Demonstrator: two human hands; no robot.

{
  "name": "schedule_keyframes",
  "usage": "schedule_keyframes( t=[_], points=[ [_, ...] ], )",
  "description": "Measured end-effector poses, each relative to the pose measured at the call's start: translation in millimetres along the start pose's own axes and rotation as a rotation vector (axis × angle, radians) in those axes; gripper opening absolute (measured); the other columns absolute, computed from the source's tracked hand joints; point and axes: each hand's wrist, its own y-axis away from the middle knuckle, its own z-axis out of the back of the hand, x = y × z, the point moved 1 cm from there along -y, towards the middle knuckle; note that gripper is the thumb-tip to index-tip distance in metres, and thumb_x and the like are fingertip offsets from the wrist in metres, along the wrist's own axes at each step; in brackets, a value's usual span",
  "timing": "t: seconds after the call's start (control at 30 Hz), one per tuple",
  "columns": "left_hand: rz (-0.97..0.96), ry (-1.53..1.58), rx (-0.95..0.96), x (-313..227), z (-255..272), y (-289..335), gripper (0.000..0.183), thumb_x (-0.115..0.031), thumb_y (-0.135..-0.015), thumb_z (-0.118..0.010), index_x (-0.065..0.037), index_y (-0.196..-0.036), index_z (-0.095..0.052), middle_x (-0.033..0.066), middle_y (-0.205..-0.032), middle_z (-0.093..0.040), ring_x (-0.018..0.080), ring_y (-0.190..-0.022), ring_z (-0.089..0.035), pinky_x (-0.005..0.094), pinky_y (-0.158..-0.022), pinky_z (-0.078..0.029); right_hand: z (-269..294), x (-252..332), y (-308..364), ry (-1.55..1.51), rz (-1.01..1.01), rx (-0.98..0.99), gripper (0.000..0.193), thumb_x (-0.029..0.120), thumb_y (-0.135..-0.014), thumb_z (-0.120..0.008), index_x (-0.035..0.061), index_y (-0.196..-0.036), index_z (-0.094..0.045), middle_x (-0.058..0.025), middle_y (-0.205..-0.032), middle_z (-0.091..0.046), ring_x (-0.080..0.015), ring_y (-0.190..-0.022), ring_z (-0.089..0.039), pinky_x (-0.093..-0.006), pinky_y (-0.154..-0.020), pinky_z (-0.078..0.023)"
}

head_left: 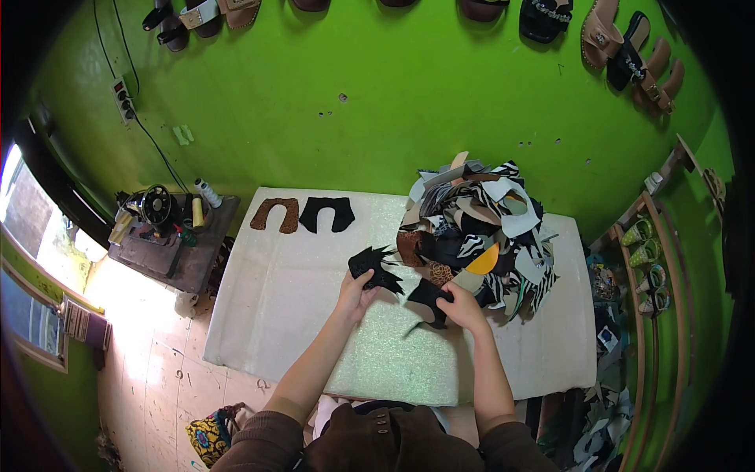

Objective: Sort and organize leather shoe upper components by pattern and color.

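Over the middle of a pale, shiny-covered table, my left hand (pixel 358 289) grips a black scrap (pixel 377 269) with jagged, spiky edges. My right hand (pixel 462 307) pinches another black scrap (pixel 427 296) that has a ragged lower end, just to the right of the first. The two scraps are close together but apart. Beyond my right hand rises a big heap of offcuts (pixel 472 220) in black, white, grey, zebra and leopard patterns, with one yellow piece (pixel 482 259). At the far left of the table lie a brown spotted arch-shaped piece (pixel 276 215) and a black arch-shaped piece (pixel 328 214), side by side.
The table (pixel 267 315) stands against a green wall. Left of it, a sewing machine (pixel 157 228) sits on a small dark table with thread cones. Sandals (pixel 621 47) hang along the wall above. A wooden rack (pixel 645 315) with shoes and more floor scraps (pixel 602 417) are on the right.
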Motion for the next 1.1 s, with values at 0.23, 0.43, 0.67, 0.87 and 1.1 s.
schedule_keyframes(
  t=[0.23, 0.43, 0.67, 0.87, 1.1],
  points=[
    [0.108, -0.108, -0.055, 13.6, -0.8, 10.3, 0.025, -0.006, -0.085, -0.056, -0.008, -0.109, -0.049, 0.0065, -0.100, -0.059, 0.0165, -0.087, -0.060, 0.0276, -0.069, -0.052, -44.3, 26.5, 7.9, 0.402, 0.391, -0.207, 0.045, 0.028, -0.073, -0.066, 0.0041, -0.109, -0.053, -0.0149, -0.103, -0.053, -0.0322, -0.102, -0.050, -0.0379, -0.085, -0.042],
    [0.300, -0.192, 0.169, 23.7, -13.7, 15.8, 0.032, -0.009, -0.083, -0.060, -0.004, -0.111, -0.047, 0.0074, -0.102, -0.058, 0.0156, -0.089, -0.059, 0.0264, -0.074, -0.051, -55.0, 24.7, 6.8, 0.319, 0.192, -0.056, 0.046, 0.033, -0.072, -0.067, 0.0019, -0.102, -0.053, -0.0172, -0.096, -0.059, -0.0336, -0.089, -0.059, -0.0399, -0.076, -0.047],
    [0.397, -0.449, 0.479, 17.0, -26.7, 35.1, 0.035, -0.012, -0.091, -0.047, -0.003, -0.124, -0.039, 0.0076, -0.104, -0.056, 0.0132, -0.090, -0.058, 0.0253, -0.079, -0.049, -34.0, 36.8, 29.8, 0.457, -0.008, 0.170, 0.043, 0.046, -0.069, -0.069, 0.0047, -0.077, -0.056, -0.0095, -0.070, -0.062, -0.0269, -0.069, -0.061, -0.0338, -0.059, -0.047],
    [0.551, -0.499, 0.606, 26.6, -12.0, 24.9, 0.023, -0.013, -0.092, -0.046, -0.005, -0.113, -0.045, 0.0031, -0.088, -0.056, 0.0096, -0.074, -0.056, 0.0239, -0.068, -0.048, -21.1, 24.5, 15.1, 0.353, 0.378, -0.161, 0.044, 0.036, -0.064, -0.074, 0.0067, -0.092, -0.056, -0.0074, -0.071, -0.058, -0.0247, -0.070, -0.060, -0.0349, -0.068, -0.048],
    [0.403, -0.863, 0.688, 27.1, -4.3, 5.2, 0.039, -0.013, -0.084, -0.057, -0.003, -0.119, -0.042, 0.0042, -0.089, -0.055, 0.0104, -0.076, -0.054, 0.0244, -0.069, -0.046, -38.8, 19.4, -0.3, 0.430, 0.157, 0.188, 0.060, 0.032, -0.062, -0.073, 0.0055, -0.111, -0.051, -0.0191, -0.100, -0.060, -0.0313, -0.094, -0.058, -0.0379, -0.079, -0.046]
  ],
)
